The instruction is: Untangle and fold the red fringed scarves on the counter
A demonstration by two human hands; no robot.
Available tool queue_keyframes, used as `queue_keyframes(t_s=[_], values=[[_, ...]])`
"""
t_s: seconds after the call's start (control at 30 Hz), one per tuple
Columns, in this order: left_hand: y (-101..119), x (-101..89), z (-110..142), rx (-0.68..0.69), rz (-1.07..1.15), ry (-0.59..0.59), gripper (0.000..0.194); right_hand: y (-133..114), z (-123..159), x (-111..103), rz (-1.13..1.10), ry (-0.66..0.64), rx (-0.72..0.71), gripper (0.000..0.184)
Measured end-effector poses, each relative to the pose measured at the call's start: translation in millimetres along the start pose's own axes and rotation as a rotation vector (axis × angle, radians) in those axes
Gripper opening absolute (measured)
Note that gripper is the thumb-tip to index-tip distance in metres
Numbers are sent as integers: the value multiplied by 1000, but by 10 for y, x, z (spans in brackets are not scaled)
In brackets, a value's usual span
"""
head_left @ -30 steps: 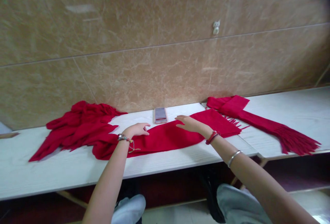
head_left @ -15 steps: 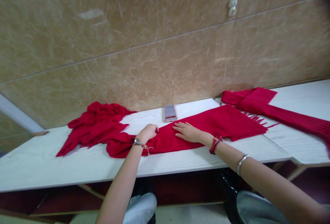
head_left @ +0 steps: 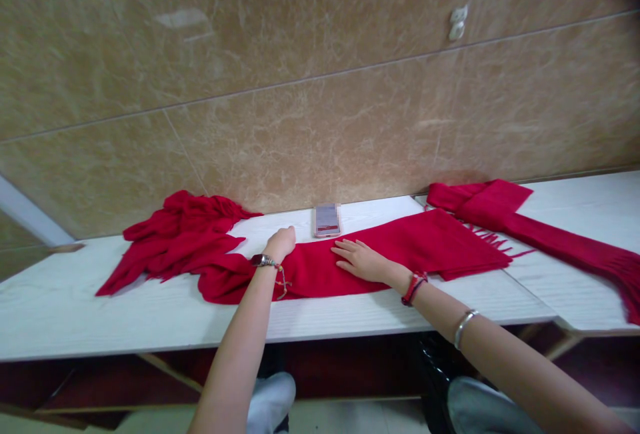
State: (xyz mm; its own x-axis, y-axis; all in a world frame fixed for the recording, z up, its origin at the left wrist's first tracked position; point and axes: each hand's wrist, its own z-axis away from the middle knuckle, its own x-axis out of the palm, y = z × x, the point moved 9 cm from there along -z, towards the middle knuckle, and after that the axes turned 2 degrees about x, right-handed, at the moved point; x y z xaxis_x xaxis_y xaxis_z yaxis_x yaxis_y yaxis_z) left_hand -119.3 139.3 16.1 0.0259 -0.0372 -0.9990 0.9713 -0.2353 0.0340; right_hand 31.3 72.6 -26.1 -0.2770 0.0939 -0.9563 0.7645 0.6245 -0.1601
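Note:
A long red scarf (head_left: 410, 244) lies across the white counter, flat and smooth on the right, bunched toward the left, with fringe at its right end. My right hand (head_left: 363, 261) rests palm down on its middle, fingers stretched out. At the scarf's far edge, left of centre, my left hand (head_left: 281, 244) is closed, its fingers curled on the fabric and partly hidden. To the left of that hand is a crumpled heap of red cloth (head_left: 185, 237).
Behind the scarf a phone (head_left: 327, 219) lies by the tiled wall (head_left: 320, 134). Another red scarf (head_left: 540, 224), folded over and fringed, stretches along the right of the counter (head_left: 140, 321). Open shelf compartments (head_left: 350, 367) sit below, with my knees close to them.
My left hand has shifted slightly left and away from me along the scarf's far edge, its fingers now more closed. My right hand stays flat on the cloth. The view has tilted slightly.

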Motion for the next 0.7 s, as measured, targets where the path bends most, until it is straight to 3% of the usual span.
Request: queue_keyframes(t_s=[0.23,0.33,0.43,0.57,0.63,0.7], values=[[-1,118,23,77,89,-59,16,37,10,0,7,6,37,50],[-48,96,37,74,80,-19,13,44,4,3,17,2,47,52],[4,-4,77,70,57,65,24,48,4,4,17,-5,58,53],[340,-129,202,168,24,182,37,60,5,-20,-12,14,62,52],[595,-48,288,313,44,124,32,81,2,-40,-27,37,69,51],[741,133,368,387,75,-27,35,117,-2,-50,-34,51,89,50]])
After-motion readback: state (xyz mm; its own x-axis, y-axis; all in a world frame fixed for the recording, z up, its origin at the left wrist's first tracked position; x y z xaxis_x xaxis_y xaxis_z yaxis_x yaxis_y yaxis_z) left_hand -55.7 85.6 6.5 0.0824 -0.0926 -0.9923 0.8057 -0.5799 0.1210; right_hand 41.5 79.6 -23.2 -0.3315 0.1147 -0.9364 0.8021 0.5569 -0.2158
